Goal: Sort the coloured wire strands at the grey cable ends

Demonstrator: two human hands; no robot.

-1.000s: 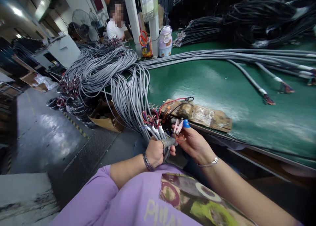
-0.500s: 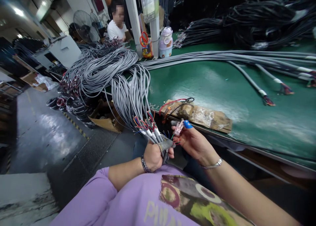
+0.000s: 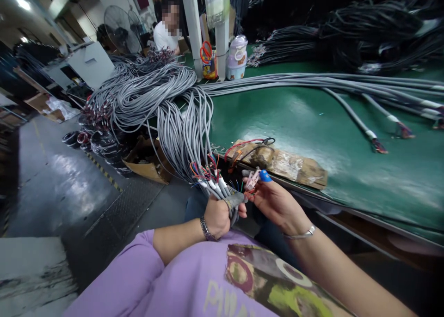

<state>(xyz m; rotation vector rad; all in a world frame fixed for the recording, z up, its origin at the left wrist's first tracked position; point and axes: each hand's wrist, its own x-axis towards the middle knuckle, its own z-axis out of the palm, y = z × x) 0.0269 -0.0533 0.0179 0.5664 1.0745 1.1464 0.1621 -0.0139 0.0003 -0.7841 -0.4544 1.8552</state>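
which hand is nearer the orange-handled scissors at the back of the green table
Left. The left hand grips grey cables below the orange-handled scissors; the right hand sits further right, though both are far from them.

Green table (image 3: 312, 118), wet grey floor (image 3: 52, 178), standing fan (image 3: 118, 23), white pillar (image 3: 190, 21).

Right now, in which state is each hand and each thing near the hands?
Left hand: closed around the bundle of grey cable ends.
Right hand: holds a small pink-white clip, blue cap on one fingertip.
Grey cables: hanging over the edge of the green table.
Brown wooden board: lying flat.
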